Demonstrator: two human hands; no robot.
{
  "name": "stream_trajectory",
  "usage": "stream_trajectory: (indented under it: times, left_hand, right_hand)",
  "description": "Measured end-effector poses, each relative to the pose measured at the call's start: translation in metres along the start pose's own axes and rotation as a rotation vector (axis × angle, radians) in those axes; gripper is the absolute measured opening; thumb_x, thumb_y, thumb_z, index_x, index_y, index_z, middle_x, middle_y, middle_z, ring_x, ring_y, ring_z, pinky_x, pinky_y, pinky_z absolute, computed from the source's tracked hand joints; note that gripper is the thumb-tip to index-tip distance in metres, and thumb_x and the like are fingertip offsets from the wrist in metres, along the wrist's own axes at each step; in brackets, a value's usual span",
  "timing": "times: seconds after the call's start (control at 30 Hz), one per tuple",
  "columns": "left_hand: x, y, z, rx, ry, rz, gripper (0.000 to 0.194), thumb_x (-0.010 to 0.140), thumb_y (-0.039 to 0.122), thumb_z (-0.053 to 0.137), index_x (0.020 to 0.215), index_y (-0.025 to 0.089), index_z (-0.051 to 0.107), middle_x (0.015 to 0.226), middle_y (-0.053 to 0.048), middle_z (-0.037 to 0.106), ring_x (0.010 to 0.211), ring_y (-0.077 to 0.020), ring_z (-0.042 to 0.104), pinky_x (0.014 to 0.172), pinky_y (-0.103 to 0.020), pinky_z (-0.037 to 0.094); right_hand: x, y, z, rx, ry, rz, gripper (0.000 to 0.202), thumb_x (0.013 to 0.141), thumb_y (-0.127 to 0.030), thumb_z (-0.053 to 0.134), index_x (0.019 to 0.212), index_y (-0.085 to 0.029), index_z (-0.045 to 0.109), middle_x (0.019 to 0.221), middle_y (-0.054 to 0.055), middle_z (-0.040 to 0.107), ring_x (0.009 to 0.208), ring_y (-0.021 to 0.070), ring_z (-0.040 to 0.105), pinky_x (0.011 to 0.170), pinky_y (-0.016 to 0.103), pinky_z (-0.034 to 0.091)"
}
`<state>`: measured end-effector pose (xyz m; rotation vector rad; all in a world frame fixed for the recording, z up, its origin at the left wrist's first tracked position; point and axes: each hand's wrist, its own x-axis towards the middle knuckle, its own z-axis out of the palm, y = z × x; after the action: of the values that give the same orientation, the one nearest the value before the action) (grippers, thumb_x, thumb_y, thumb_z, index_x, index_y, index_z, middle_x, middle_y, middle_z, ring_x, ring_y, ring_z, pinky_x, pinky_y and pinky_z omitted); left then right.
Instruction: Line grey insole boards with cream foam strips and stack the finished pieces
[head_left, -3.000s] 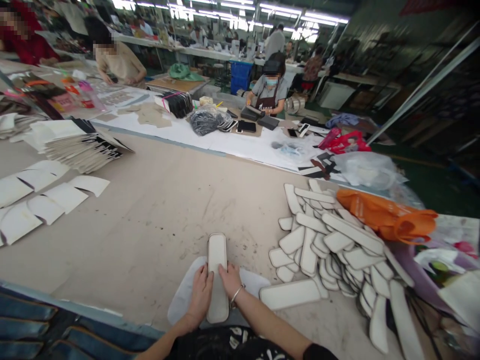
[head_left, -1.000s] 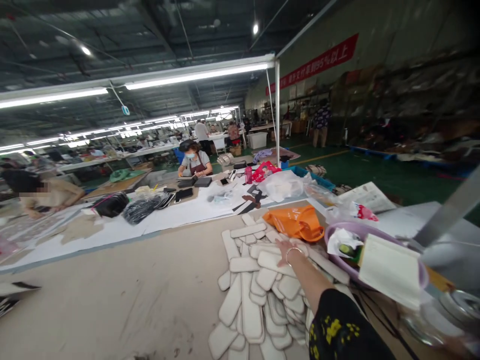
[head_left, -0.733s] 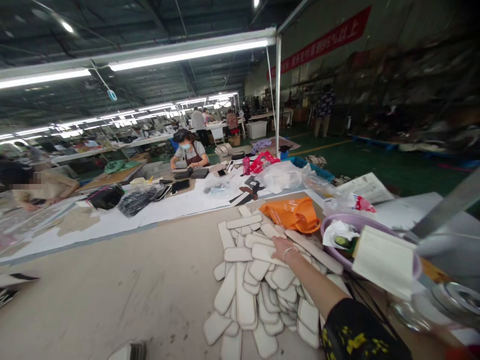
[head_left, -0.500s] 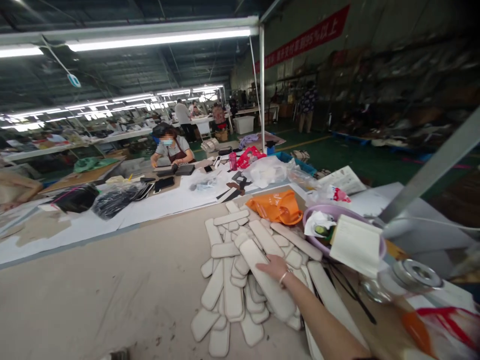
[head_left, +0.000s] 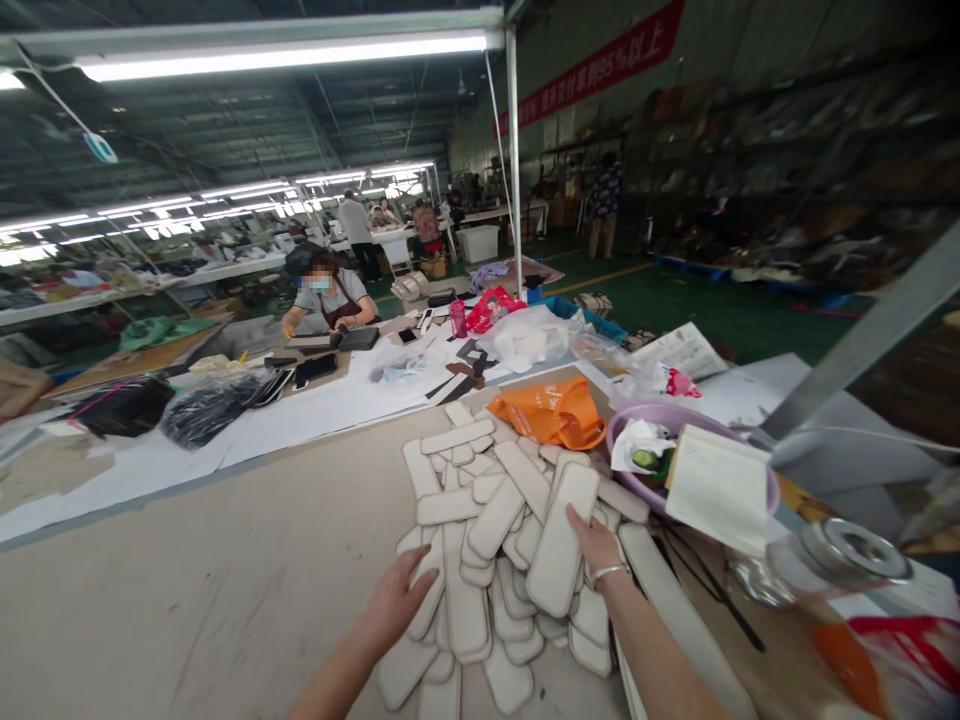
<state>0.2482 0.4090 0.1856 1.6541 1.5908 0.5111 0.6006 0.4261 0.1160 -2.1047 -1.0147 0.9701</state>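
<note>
My right hand (head_left: pixel 598 548), with a pale bracelet at the wrist, grips the right edge of a long off-white padded strip (head_left: pixel 559 540) with rounded corners and a dark edge. The strip is tilted above a loose pile of similar pads (head_left: pixel 465 590). My left hand (head_left: pixel 397 598) is over the left side of the pile, thumb and fingers apart, holding nothing. Whether its fingertips touch a pad I cannot tell.
Behind the pile lies an orange bag (head_left: pixel 551 412). To the right stand a purple basin (head_left: pixel 626 425) with a notebook (head_left: pixel 716 490) on it and a glass jar (head_left: pixel 832 560). A metal post (head_left: pixel 862 320) slants at right. Across the table a co-worker (head_left: pixel 330 295) sits.
My left hand has come into view over the pile. The long strip in my right hand has swung from leaning left to leaning right.
</note>
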Motion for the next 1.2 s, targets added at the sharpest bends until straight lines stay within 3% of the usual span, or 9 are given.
stream_trajectory:
  times: [0.1, 0.23, 0.37, 0.5, 0.67, 0.83, 1.03, 1.13, 1.2]
  left_hand:
    - [0.075, 0.038, 0.025, 0.085, -0.055, 0.062, 0.056, 0.074, 0.041, 0.054, 0.123, 0.012, 0.050, 0.132, -0.014, 0.047, 0.125, -0.0254, 0.040, 0.106, -0.036, 0.027]
    - [0.144, 0.065, 0.062, 0.223, -0.188, 0.021, 0.073, 0.075, 0.043, 0.052, 0.134, 0.004, 0.033, 0.144, -0.016, 0.027, 0.135, -0.0249, 0.021, 0.110, -0.033, 0.016]
    - [0.186, 0.066, 0.090, 0.258, -0.231, -0.041, 0.079, 0.074, 0.051, 0.052, 0.135, 0.005, 0.032, 0.144, -0.018, 0.026, 0.134, -0.0288, 0.022, 0.108, -0.036, 0.020]
    - [0.195, 0.062, 0.104, 0.303, -0.221, -0.070, 0.076, 0.068, 0.054, 0.055, 0.126, 0.006, 0.044, 0.133, -0.023, 0.042, 0.124, -0.0364, 0.037, 0.102, -0.042, 0.028]
    - [0.149, 0.063, 0.117, 0.244, -0.307, -0.031, 0.045, 0.069, 0.046, 0.055, 0.100, 0.014, 0.060, 0.107, -0.013, 0.062, 0.102, -0.0277, 0.055, 0.086, -0.033, 0.040]
    - [0.073, 0.048, 0.128, -0.177, -0.296, -0.094, 0.025, 0.071, 0.022, 0.046, 0.091, 0.017, 0.061, 0.093, -0.009, 0.066, 0.088, -0.0232, 0.058, 0.077, -0.031, 0.042]
    - [-0.005, 0.027, 0.114, -0.367, -0.291, -0.142, 0.016, 0.055, 0.012, 0.053, 0.065, 0.020, 0.063, 0.080, -0.005, 0.059, 0.087, -0.0255, 0.052, 0.082, -0.034, 0.038]
    - [-0.041, 0.024, 0.107, -0.497, -0.326, -0.284, 0.007, 0.058, 0.018, 0.059, 0.064, 0.019, 0.061, 0.081, -0.004, 0.058, 0.087, -0.0239, 0.051, 0.078, -0.032, 0.039]
    - [-0.061, 0.021, 0.106, -0.644, -0.254, -0.460, 0.015, 0.064, 0.028, 0.059, 0.075, 0.019, 0.060, 0.087, -0.004, 0.059, 0.089, -0.0235, 0.052, 0.076, -0.033, 0.040]
  right_hand:
    - [0.001, -0.006, 0.004, 0.113, -0.028, 0.097, 0.060, 0.076, -0.066, 0.038, 0.094, -0.016, 0.064, 0.093, 0.012, 0.069, 0.087, 0.0226, 0.065, 0.072, 0.029, 0.048]
    - [0.005, -0.007, 0.006, 0.093, -0.017, 0.075, 0.056, 0.075, -0.066, 0.040, 0.088, -0.017, 0.064, 0.090, 0.012, 0.069, 0.088, 0.0237, 0.064, 0.075, 0.030, 0.047]
    - [0.011, -0.002, 0.007, 0.074, 0.003, 0.077, 0.053, 0.075, -0.065, 0.040, 0.085, -0.018, 0.063, 0.090, 0.010, 0.069, 0.088, 0.0232, 0.063, 0.076, 0.031, 0.046]
    - [0.014, -0.004, 0.009, 0.049, 0.021, 0.123, 0.051, 0.076, -0.063, 0.040, 0.085, -0.018, 0.061, 0.090, 0.011, 0.068, 0.090, 0.0234, 0.063, 0.078, 0.031, 0.045]
    - [0.001, -0.024, 0.025, 0.141, -0.015, 0.060, 0.049, 0.076, -0.059, 0.044, 0.099, -0.018, 0.059, 0.096, 0.009, 0.068, 0.095, 0.0233, 0.061, 0.081, 0.031, 0.046]
    - [-0.039, -0.032, 0.048, 0.133, -0.094, -0.066, 0.054, 0.072, -0.051, 0.053, 0.113, -0.016, 0.050, 0.103, 0.010, 0.065, 0.096, 0.0241, 0.061, 0.084, 0.033, 0.047]
    - [-0.097, -0.003, 0.055, 0.112, -0.128, -0.103, 0.102, 0.062, -0.042, 0.063, 0.141, -0.009, 0.007, 0.141, 0.016, 0.032, 0.128, 0.0245, 0.034, 0.104, 0.036, 0.032]
    - [-0.120, 0.006, 0.047, 0.138, -0.283, -0.016, 0.107, 0.061, -0.040, 0.065, 0.142, -0.008, 0.003, 0.137, 0.017, 0.038, 0.123, 0.0247, 0.042, 0.100, 0.036, 0.037]
    - [-0.133, 0.008, 0.038, 0.130, -0.347, -0.043, 0.101, 0.061, -0.039, 0.065, 0.141, -0.010, 0.012, 0.133, 0.015, 0.045, 0.120, 0.0242, 0.045, 0.100, 0.036, 0.038]
